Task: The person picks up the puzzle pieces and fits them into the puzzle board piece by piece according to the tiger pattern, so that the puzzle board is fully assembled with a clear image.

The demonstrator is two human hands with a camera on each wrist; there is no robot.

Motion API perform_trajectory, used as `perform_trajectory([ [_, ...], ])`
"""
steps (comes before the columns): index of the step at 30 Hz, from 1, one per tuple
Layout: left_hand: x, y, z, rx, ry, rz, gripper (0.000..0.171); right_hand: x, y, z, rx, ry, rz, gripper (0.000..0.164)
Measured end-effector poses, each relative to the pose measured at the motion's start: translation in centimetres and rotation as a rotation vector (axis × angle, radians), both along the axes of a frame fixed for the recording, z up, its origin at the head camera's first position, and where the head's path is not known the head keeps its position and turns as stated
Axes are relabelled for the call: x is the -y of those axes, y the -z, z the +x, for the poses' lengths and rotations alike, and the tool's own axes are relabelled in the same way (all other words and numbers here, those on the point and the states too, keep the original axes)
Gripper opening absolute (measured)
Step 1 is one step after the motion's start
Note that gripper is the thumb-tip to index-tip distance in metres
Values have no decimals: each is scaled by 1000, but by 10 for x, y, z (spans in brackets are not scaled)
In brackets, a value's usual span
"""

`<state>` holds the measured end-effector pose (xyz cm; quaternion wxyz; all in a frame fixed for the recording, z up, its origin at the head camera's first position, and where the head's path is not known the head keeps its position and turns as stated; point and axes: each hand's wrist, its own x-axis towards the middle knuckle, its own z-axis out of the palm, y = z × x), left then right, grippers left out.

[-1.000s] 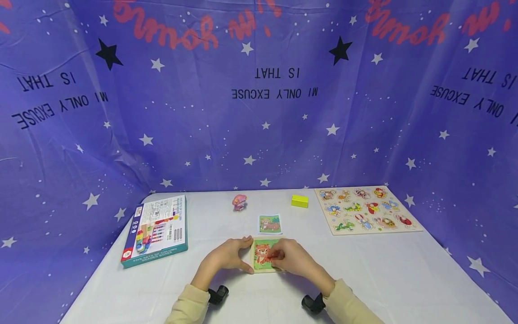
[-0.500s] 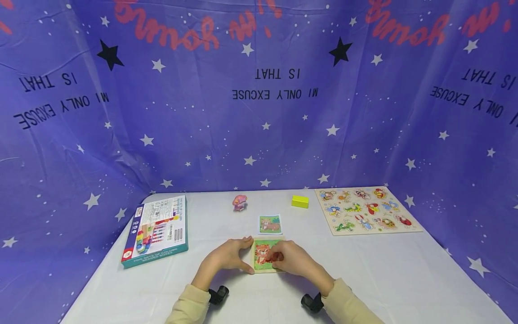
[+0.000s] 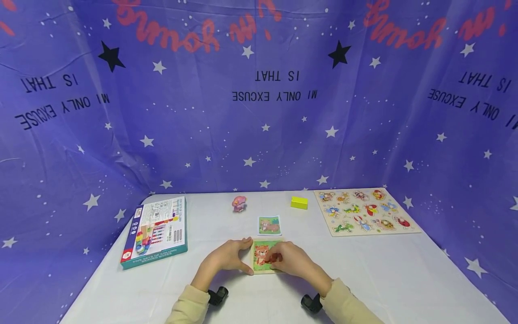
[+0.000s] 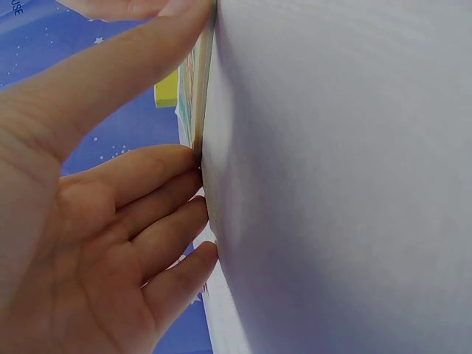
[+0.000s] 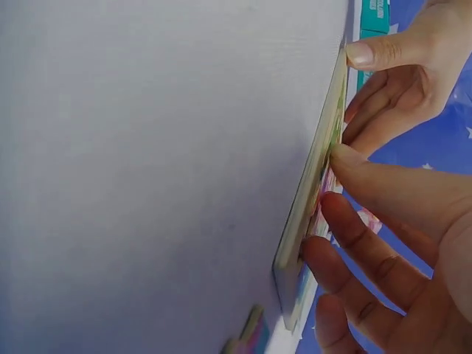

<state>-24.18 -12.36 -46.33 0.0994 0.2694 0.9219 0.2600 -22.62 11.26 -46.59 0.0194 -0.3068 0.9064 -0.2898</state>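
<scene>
A small square wooden puzzle board [image 3: 263, 272] with a tiger picture [image 3: 261, 254] lies at the front middle of the table in the head view. My left hand [image 3: 230, 255] holds its left side, thumb at the near corner and fingertips by the far one. Over the right half of the picture, my right hand [image 3: 293, 258] bends down with thumb and fingers on a flat reddish puzzle piece [image 3: 276, 258], which they partly hide. The right wrist view shows the thumb [image 5: 346, 156] and fingertips against the board's face. Just behind the board lies a bear picture card [image 3: 269, 225].
A bead toy box [image 3: 155, 231] lies at the left. Farther back stand a pink toy figure [image 3: 239, 203] and a yellow block [image 3: 299, 203]. An insect puzzle board [image 3: 366, 211] lies at the right rear. A starry purple cloth [image 3: 259, 135] hangs behind the table.
Both hands stay at the board. The right fingers shift only slightly on the picture, and the head view tilts a little.
</scene>
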Motion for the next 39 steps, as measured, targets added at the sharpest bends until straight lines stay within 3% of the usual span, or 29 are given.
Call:
perform_trajectory([
  [10, 0, 0, 1, 4, 12, 10, 92, 2, 1, -3, -29, -11, 15, 14],
  [19, 1, 0, 1, 14, 9, 12, 91, -5, 3, -5, 22, -64, -35, 12],
  [27, 0, -1, 1, 7, 7, 16, 92, -28, -7, -3, 35, -77, -82, 17],
  [39, 0, -3, 3, 16, 0, 21, 91, -66, -13, 4, 99, -46, -15, 28],
])
